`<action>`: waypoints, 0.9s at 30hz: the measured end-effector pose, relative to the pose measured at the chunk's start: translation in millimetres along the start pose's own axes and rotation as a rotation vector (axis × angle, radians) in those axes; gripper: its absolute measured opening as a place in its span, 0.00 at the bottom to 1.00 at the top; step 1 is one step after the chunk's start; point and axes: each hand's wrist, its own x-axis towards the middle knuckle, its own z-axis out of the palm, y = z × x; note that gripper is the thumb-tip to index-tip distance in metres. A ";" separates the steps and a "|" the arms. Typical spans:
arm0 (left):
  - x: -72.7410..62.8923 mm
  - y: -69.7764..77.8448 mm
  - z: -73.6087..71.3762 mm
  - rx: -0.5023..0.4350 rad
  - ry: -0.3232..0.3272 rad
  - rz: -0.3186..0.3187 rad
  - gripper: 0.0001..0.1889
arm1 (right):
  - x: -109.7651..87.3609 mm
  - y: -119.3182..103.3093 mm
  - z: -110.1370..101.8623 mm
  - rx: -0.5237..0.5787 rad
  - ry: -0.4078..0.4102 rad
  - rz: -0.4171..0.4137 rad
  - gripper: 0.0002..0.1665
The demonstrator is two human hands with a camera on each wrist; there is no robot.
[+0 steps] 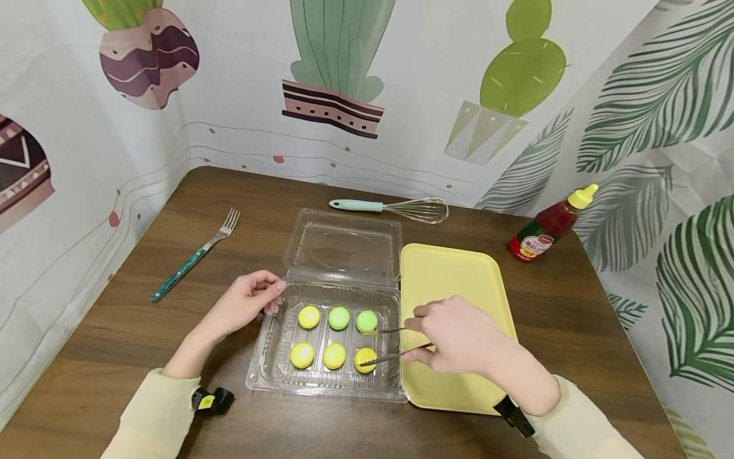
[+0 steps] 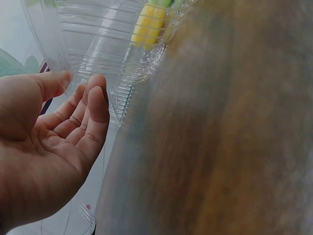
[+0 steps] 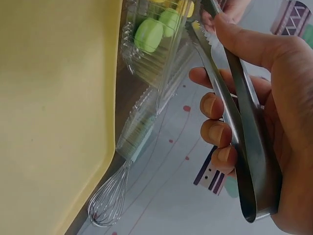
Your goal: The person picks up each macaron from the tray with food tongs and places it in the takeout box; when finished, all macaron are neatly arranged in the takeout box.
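A hinged clear plastic container [image 1: 327, 389] lies opened flat, its lid [image 1: 344, 252] folded to the back. In its base sit two rows of macarons: two green ones [image 1: 339, 318] at the back right and several yellow ones [image 1: 334, 356]. My left hand [image 1: 246, 301] pinches the container's left rim near the hinge between thumb and fingers. Metal tongs [image 3: 249, 117] are gripped in my right hand [image 1: 455, 335], their arms spread. One tip lies over the front-right yellow macaron [image 1: 365, 358]; the other is beside the right green macaron [image 1: 367, 320]. Contact cannot be told.
Right of the container, touching or nearly so, lies a yellow tray [image 1: 459, 271], partly under my right hand. A whisk [image 1: 421, 209] lies behind the lid, a fork [image 1: 195, 258] to the left. A red sauce bottle [image 1: 541, 229] stands at the back right.
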 end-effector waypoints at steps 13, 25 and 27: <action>0.2 -1.1 0.1 -0.035 -0.006 0.008 0.11 | -15.3 14.5 -1.0 0.080 0.139 0.085 0.22; 0.0 -0.7 0.6 -0.044 -0.008 -0.003 0.11 | -35.3 34.7 3.9 0.122 0.275 0.192 0.23; 0.2 -1.5 0.4 -0.039 -0.008 -0.003 0.11 | -39.9 39.5 5.9 0.123 0.316 0.219 0.23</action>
